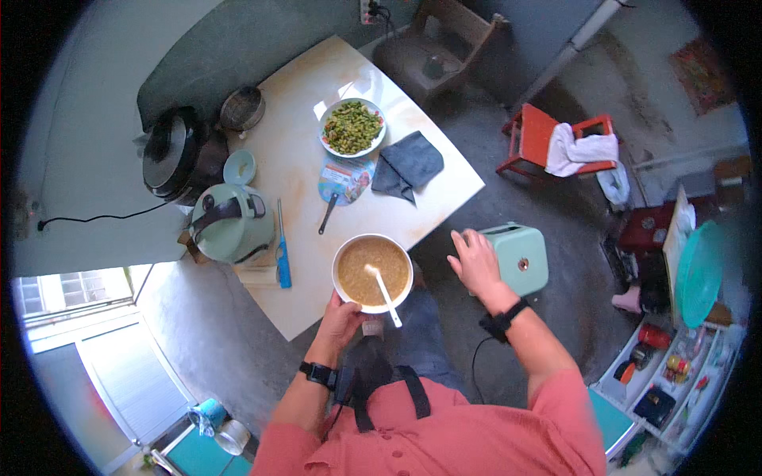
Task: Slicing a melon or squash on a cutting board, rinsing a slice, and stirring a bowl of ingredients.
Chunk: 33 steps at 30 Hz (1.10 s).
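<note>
My left hand (340, 324) grips the near left side of a white bowl (334, 268), thumb at the rim. Thick brown porridge or soup (357, 282) fills much of the bowl. A white spoon (387, 293) rests in it, its handle leaning over the near rim. The bowl is held level at the near edge of the white table (309, 303). Off to the right, my right hand (478, 262) is empty with its fingers apart. It overlaps the left side of a mint-green square stool (530, 256); whether they touch cannot be told.
On the table are chopped green vegetables (352, 128) on a plate, a dark cloth (417, 157), a hand fan (345, 178), a blue gas lighter (283, 268), a green rice cooker (229, 223) and a small bowl (240, 168). A red stool (533, 137) bears a towel (580, 149).
</note>
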Each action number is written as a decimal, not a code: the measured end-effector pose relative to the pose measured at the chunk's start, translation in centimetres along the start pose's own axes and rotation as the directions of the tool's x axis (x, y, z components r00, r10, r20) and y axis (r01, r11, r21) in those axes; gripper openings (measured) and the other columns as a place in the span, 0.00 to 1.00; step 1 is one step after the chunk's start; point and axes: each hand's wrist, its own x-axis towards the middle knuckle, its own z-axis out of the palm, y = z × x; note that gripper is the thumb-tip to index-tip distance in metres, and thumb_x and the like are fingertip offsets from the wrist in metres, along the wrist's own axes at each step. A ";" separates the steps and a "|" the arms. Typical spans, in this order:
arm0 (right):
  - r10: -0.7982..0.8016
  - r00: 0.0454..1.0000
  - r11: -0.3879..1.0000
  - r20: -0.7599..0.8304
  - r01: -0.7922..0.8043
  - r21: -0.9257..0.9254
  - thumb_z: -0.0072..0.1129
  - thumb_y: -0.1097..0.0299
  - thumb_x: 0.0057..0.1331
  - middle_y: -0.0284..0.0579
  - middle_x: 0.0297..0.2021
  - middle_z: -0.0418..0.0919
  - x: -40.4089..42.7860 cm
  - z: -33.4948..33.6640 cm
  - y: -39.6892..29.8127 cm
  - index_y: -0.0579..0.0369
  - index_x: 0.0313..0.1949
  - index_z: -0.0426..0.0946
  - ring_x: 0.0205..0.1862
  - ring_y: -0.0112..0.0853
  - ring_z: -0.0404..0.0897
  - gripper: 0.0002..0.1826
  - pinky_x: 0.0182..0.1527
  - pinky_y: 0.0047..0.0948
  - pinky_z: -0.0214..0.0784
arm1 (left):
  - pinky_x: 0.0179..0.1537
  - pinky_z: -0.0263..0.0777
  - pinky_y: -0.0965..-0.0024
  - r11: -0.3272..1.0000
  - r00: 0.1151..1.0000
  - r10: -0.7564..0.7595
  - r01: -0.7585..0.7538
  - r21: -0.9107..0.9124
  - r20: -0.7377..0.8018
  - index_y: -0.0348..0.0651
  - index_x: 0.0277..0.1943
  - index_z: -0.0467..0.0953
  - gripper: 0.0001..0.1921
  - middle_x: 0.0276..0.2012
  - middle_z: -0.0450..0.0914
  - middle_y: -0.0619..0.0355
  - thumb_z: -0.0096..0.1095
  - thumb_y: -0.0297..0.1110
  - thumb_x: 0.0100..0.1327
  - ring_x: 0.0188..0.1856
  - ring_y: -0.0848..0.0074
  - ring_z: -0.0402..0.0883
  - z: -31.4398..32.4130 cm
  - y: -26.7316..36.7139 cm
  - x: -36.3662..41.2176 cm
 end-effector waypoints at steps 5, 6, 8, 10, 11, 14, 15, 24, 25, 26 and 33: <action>0.148 0.919 0.980 0.367 -0.086 -0.180 0.69 0.52 0.52 0.60 0.68 0.50 13.2 7.3 2.8 0.38 0.71 0.45 0.68 0.53 0.53 0.52 0.63 0.54 0.52 | 0.46 0.78 0.61 0.999 0.995 0.028 -0.032 -0.038 -0.093 0.46 0.63 0.59 0.32 0.54 0.72 0.55 0.52 0.17 0.54 0.51 0.64 0.77 -0.7 0.7 5.5; 0.114 0.935 0.987 0.335 -0.069 -0.145 0.68 0.50 0.52 0.61 0.69 0.46 15.2 8.6 3.1 0.33 0.72 0.40 0.69 0.55 0.50 0.55 0.64 0.57 0.50 | 0.45 0.79 0.62 0.997 0.990 0.032 -0.040 -0.063 -0.135 0.46 0.62 0.61 0.31 0.52 0.74 0.56 0.54 0.17 0.54 0.50 0.66 0.78 0.1 1.0 6.5; -0.015 0.968 0.994 0.251 0.041 -0.100 0.66 0.52 0.53 0.55 0.69 0.47 18.0 10.6 3.4 0.38 0.68 0.53 0.69 0.53 0.51 0.45 0.64 0.56 0.51 | 0.47 0.78 0.59 0.998 0.991 0.016 -0.025 -0.066 -0.134 0.45 0.63 0.59 0.32 0.54 0.71 0.55 0.51 0.15 0.54 0.53 0.63 0.76 -0.5 1.3 9.2; -0.078 0.965 0.993 0.249 0.096 -0.062 0.65 0.55 0.53 0.52 0.68 0.51 19.2 12.9 4.9 0.43 0.64 0.62 0.69 0.51 0.53 0.38 0.63 0.53 0.54 | 0.49 0.78 0.56 0.997 0.992 -0.007 -0.003 -0.076 -0.124 0.44 0.64 0.57 0.33 0.56 0.69 0.53 0.49 0.14 0.54 0.56 0.61 0.74 -0.4 1.2 11.5; -0.093 0.975 0.996 0.201 0.093 0.010 0.63 0.60 0.53 0.49 0.66 0.57 19.0 15.1 6.8 0.48 0.55 0.68 0.67 0.48 0.57 0.29 0.62 0.49 0.57 | 0.51 0.77 0.57 0.995 0.991 0.001 -0.014 -0.099 -0.130 0.44 0.63 0.58 0.32 0.57 0.70 0.53 0.50 0.14 0.54 0.55 0.62 0.75 0.1 1.2 12.9; -0.095 0.991 0.991 0.090 0.085 0.108 0.58 0.72 0.50 0.44 0.50 0.72 16.0 15.2 9.7 0.58 0.36 0.74 0.51 0.44 0.69 0.11 0.51 0.38 0.68 | 0.54 0.74 0.56 0.993 0.986 -0.009 -0.011 -0.120 -0.165 0.44 0.63 0.59 0.32 0.58 0.69 0.53 0.51 0.14 0.54 0.56 0.62 0.74 0.2 1.0 15.0; 0.000 0.991 0.986 0.137 -0.023 0.163 0.58 0.73 0.50 0.46 0.43 0.72 14.6 13.8 10.4 0.59 0.32 0.73 0.47 0.45 0.71 0.09 0.48 0.39 0.70 | 0.56 0.73 0.55 0.994 0.985 -0.019 0.000 -0.109 -0.174 0.44 0.63 0.58 0.32 0.58 0.69 0.52 0.50 0.13 0.55 0.57 0.61 0.74 0.1 0.9 15.6; 0.689 0.699 0.618 0.194 -0.705 0.347 0.50 0.75 0.50 0.40 0.22 0.57 1.8 3.2 13.3 0.56 0.29 0.58 0.25 0.32 0.59 0.10 0.31 0.33 0.61 | 0.54 0.75 0.59 0.990 0.985 -0.110 0.097 -0.101 -0.132 0.46 0.65 0.56 0.35 0.57 0.69 0.53 0.49 0.12 0.53 0.56 0.63 0.75 2.3 0.7 19.9; 0.699 0.690 0.594 0.189 -0.707 0.384 0.49 0.75 0.50 0.39 0.22 0.56 0.4 2.9 13.4 0.56 0.29 0.59 0.25 0.31 0.58 0.09 0.31 0.32 0.61 | 0.54 0.75 0.59 0.990 0.985 -0.103 0.088 -0.108 -0.137 0.46 0.65 0.56 0.35 0.57 0.69 0.53 0.49 0.12 0.53 0.56 0.63 0.75 2.4 0.5 20.2; 0.690 0.688 0.597 0.224 -0.716 0.363 0.49 0.76 0.49 0.39 0.23 0.57 -1.2 2.6 13.8 0.56 0.29 0.59 0.26 0.30 0.59 0.09 0.32 0.30 0.60 | 0.55 0.75 0.59 0.987 0.988 -0.098 0.081 -0.136 -0.120 0.46 0.65 0.56 0.35 0.57 0.69 0.54 0.49 0.12 0.53 0.57 0.64 0.74 2.3 0.2 20.4; 0.714 0.598 0.498 0.364 -0.799 0.336 0.49 0.77 0.48 0.36 0.24 0.57 -7.4 0.8 13.2 0.55 0.27 0.59 0.28 0.27 0.58 0.09 0.33 0.26 0.57 | 0.52 0.75 0.63 0.982 0.990 -0.058 0.034 -0.186 -0.128 0.48 0.67 0.55 0.35 0.59 0.68 0.56 0.55 0.17 0.57 0.56 0.67 0.74 3.8 0.6 20.3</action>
